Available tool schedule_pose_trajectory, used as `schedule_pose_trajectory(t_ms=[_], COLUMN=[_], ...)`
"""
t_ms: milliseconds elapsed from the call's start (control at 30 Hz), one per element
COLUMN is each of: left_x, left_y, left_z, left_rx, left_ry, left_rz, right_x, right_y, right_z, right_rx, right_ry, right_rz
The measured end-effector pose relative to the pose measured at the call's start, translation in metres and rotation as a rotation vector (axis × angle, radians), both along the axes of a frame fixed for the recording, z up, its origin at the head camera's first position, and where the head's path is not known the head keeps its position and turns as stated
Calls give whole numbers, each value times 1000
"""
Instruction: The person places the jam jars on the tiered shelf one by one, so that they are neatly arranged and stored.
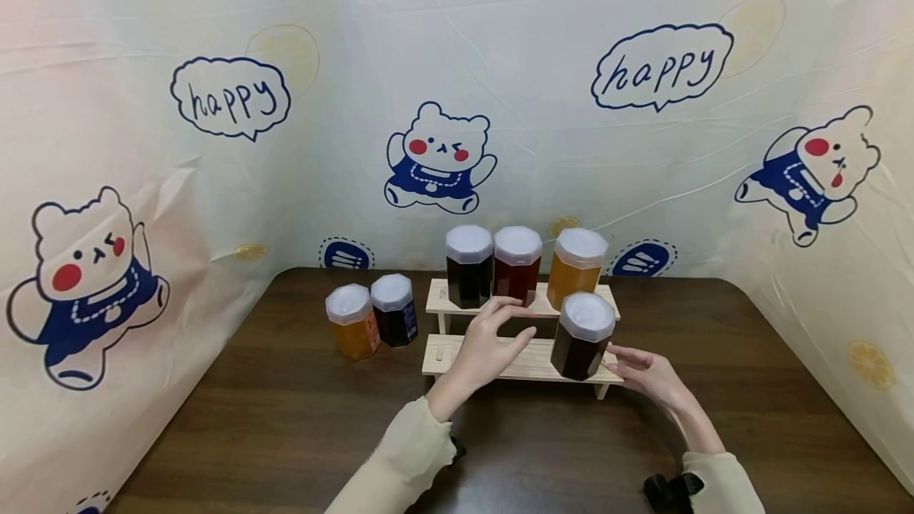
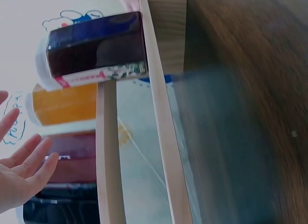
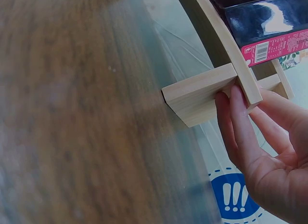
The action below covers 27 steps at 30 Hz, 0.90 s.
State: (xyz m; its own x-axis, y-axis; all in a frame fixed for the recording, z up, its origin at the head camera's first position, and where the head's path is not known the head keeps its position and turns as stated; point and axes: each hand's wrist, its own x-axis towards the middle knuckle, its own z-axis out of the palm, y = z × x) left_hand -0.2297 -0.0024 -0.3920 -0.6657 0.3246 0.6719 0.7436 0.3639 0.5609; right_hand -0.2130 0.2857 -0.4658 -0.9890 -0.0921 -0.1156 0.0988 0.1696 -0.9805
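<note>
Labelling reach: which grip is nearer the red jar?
Left. The left grip is just in front of the red jar; the right grip is farther off to its right, holding the rack's lower end.

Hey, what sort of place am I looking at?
Probably a small staged tabletop setup, maybe a makeshift booth: a cartoon-bear backdrop hangs behind and on both sides of a dark table, which holds a two-tier wooden stand with lidded jars.

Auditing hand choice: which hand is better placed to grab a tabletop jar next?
Likely the left hand: empty, nearer the dark jar left of the rack; the right hand holds the rack's right end.
</note>
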Motion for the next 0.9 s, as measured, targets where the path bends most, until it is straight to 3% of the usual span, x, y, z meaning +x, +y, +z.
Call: schedule_pose_trajectory(t_ms=[767, 900], left_x=[-6, -7], left_y=[-61, -72], left_z=[-6, -6], left_rx=[-23, -26], left_ry=[0, 32], left_rz=[126, 148], right_x=[0, 0], right_y=[3, 2], right_z=[-2, -3], right_rx=[22, 12], right_ry=[25, 28], right_rz=[20, 25])
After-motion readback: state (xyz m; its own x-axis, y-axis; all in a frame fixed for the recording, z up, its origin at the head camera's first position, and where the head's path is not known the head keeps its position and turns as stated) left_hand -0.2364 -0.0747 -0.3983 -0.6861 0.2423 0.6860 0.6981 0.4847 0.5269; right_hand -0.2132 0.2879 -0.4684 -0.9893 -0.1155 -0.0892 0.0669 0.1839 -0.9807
